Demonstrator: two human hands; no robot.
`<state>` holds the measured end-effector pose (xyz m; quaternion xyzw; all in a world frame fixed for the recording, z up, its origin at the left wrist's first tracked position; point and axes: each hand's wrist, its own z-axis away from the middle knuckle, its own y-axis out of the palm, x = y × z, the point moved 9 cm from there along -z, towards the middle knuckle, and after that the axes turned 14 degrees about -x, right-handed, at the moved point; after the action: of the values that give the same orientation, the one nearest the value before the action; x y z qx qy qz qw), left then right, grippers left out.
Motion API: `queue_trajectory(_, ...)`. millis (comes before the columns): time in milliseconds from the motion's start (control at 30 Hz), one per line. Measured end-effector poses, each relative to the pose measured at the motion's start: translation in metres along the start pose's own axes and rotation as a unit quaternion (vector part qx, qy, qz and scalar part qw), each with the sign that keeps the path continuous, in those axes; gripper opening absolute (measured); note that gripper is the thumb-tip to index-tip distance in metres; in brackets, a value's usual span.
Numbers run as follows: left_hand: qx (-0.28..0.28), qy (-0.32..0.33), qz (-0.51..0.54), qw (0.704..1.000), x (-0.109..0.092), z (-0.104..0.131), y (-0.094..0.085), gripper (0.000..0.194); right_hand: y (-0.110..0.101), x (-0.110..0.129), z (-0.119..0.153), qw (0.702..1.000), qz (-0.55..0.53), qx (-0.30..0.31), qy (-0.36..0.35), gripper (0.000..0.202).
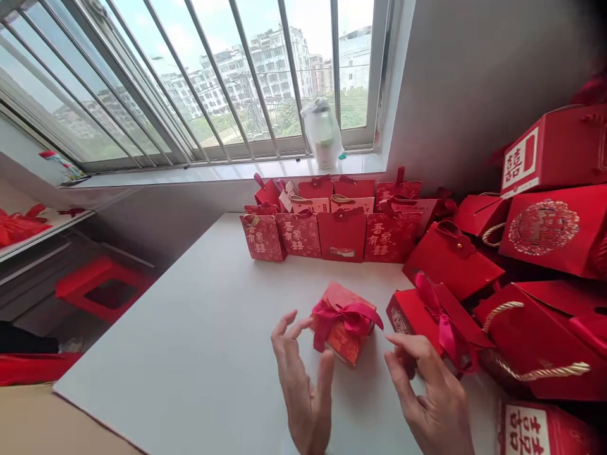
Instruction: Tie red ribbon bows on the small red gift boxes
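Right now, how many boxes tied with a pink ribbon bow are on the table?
2: one ribboned box between the hands, apart from both; a second ribboned box just right of it. The pile at right may hide more.

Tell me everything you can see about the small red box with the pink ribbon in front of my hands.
The small red patterned gift box looks like printed card, roughly cube-shaped, closed, and tied with a shiny pink satin ribbon knotted in a bow on top. It sits on the white table, turned so one corner faces the camera and apparently tipped slightly. The left hand is open with fingertips just beside it; whether they touch is unclear. The right hand is open, off to its right, not touching.
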<state>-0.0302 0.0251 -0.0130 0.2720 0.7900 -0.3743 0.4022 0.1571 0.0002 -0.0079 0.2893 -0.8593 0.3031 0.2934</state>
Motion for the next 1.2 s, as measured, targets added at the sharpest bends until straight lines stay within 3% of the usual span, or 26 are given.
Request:
queue_trajectory(100,0.01,-0.057,-0.012,0.998,0.002,-0.017,0.002,0.026,0.011,0.012,-0.016,0.999,0.027,0.016,-0.03,0.023)
queue_trajectory(300,0.055,-0.08,-0.011,0.995,0.007,-0.031,0.028,0.02,0.037,0.015,-0.019,0.991,0.052,0.092,-0.079,0.021)
queue_trajectory(500,0.038,-0.121,0.015,0.992,0.015,-0.037,0.031,0.014,0.03,0.031,-0.018,0.983,0.014,0.075,-0.164,0.02)
queue_trajectory(767,0.089,-0.284,0.149,0.943,0.032,-0.036,0.045,0.026,0.021,0.032,-0.01,0.966,-0.002,0.096,-0.242,0.026)
queue_trajectory(1033,0.107,-0.332,0.228,0.909,0.034,-0.037,0.054,0.028,0.02,0.034,-0.011,0.968,-0.051,0.125,-0.211,0.014)
queue_trajectory(1200,0.149,-0.298,0.221,0.917,0.03,-0.038,0.046,0.039,0.012,0.011,-0.021,0.996,0.017,0.05,-0.07,0.009)
